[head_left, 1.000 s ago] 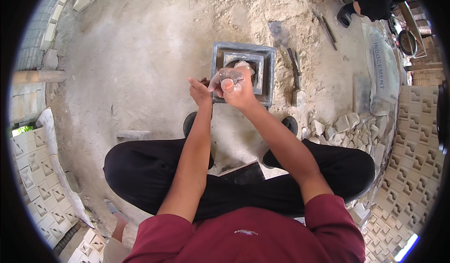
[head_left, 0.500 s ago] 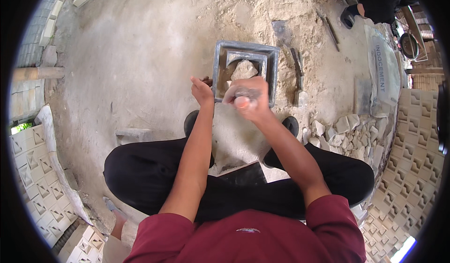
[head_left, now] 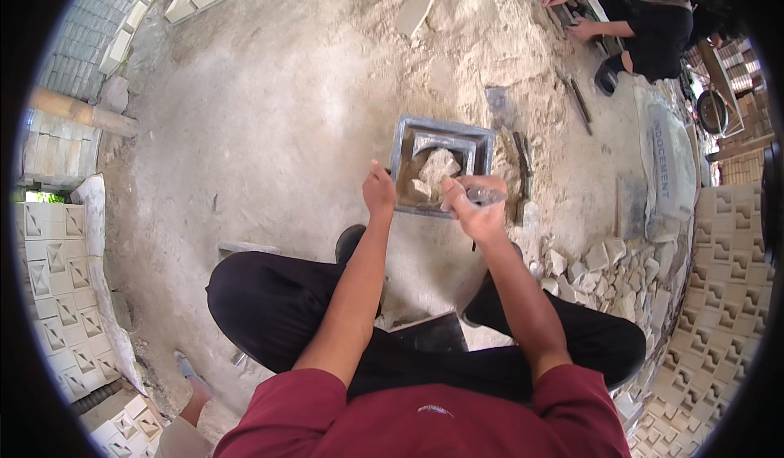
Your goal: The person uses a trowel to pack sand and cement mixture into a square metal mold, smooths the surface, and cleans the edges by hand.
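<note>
A square grey metal mould with a smaller stepped frame inside lies on the dusty floor before me. Pale lumps of material sit in its middle. My left hand is closed at the mould's left side, gripping its edge; part of the fingers is hidden. Over the near right corner, my right hand is clenched round a greyish thing, blurred and mostly covered by the fingers. My right hand hides that corner of the mould.
Dark bars lie right of the mould, by loose pale powder. Broken pale pieces heap near my right knee. A white sack lies farther right. Another person works at the far right. Patterned blocks stand along both sides.
My right hand has shifted right and slightly down in the picture, its fist turned. The whole view has moved, so the mould appears lower and farther right. My left hand stays at the mould's side.
</note>
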